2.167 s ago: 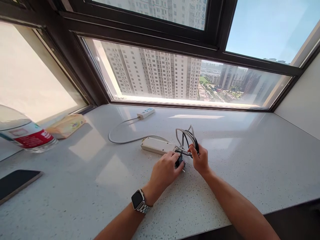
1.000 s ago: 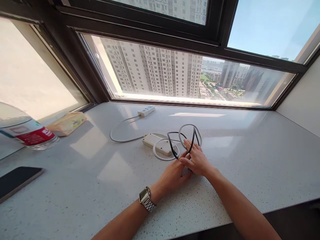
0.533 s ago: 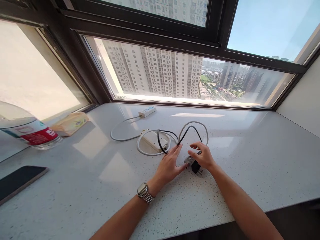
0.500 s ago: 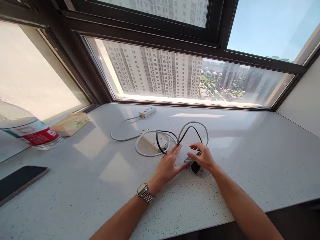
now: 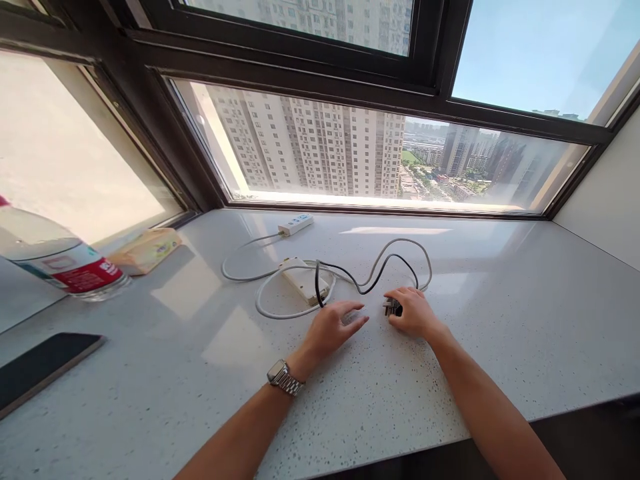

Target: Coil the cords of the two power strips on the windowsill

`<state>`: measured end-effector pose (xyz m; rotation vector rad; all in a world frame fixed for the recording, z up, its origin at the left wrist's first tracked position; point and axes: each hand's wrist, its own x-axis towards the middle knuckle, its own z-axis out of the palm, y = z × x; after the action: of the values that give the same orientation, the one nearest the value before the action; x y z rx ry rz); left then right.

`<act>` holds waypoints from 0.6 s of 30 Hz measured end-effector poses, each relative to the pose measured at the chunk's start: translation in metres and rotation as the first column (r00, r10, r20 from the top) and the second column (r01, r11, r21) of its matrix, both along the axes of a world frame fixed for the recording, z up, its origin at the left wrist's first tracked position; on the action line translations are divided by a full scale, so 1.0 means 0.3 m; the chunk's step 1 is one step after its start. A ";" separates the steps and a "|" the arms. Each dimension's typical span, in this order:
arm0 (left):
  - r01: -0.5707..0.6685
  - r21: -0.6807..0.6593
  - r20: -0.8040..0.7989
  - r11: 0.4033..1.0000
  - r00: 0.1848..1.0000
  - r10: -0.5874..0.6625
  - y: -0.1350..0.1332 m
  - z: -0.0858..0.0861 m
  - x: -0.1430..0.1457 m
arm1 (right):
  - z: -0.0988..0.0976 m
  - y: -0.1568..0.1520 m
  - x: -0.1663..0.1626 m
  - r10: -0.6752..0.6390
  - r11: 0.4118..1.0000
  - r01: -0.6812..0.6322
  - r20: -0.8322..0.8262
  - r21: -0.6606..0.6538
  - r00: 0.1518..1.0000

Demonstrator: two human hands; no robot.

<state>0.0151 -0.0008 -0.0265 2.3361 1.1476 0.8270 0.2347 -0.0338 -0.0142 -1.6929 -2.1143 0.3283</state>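
My right hand (image 5: 415,315) is closed round the power plugs (image 5: 392,307) just above the white counter. Metal prongs stick out to the left between its thumb and fingers. From behind these fingers a black cord (image 5: 383,270) and a grey-white cord (image 5: 400,240) loop back across the counter. My left hand (image 5: 333,330), with a metal-band watch (image 5: 285,377) on its wrist, has thumb and fingers apart and holds nothing. Just beyond it lies a white power strip (image 5: 303,280), partly ringed by the looped cords.
A smaller white power strip (image 5: 296,225) lies near the window frame (image 5: 390,212). On the left are a water bottle (image 5: 75,263), a tissue pack (image 5: 150,251) and a dark phone (image 5: 45,367). The counter's front edge (image 5: 400,460) runs along the bottom.
My right hand has closed round the plugs and shifted slightly right. My left hand has come off the cords, a little down and left. The cord loops have spread sideways.
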 end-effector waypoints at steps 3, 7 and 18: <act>0.116 0.036 0.057 0.993 0.991 -0.118 -0.025 0.004 0.014 | -0.021 0.032 0.077 -0.207 0.978 0.207 -0.009 0.030 0.978; 0.176 0.234 0.130 0.956 0.969 -0.210 -0.060 0.018 0.028 | -0.052 0.059 0.185 -0.386 0.922 0.386 -0.019 0.004 0.922; -0.504 0.627 0.270 0.594 0.856 0.442 0.033 0.091 -0.110 | -0.082 0.031 0.415 -0.714 0.698 0.716 -0.067 -0.007 0.697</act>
<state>-0.0178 0.0090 0.0008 2.4984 1.6873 1.8020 0.3591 -0.0245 -0.0389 -2.2905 -1.2354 0.1110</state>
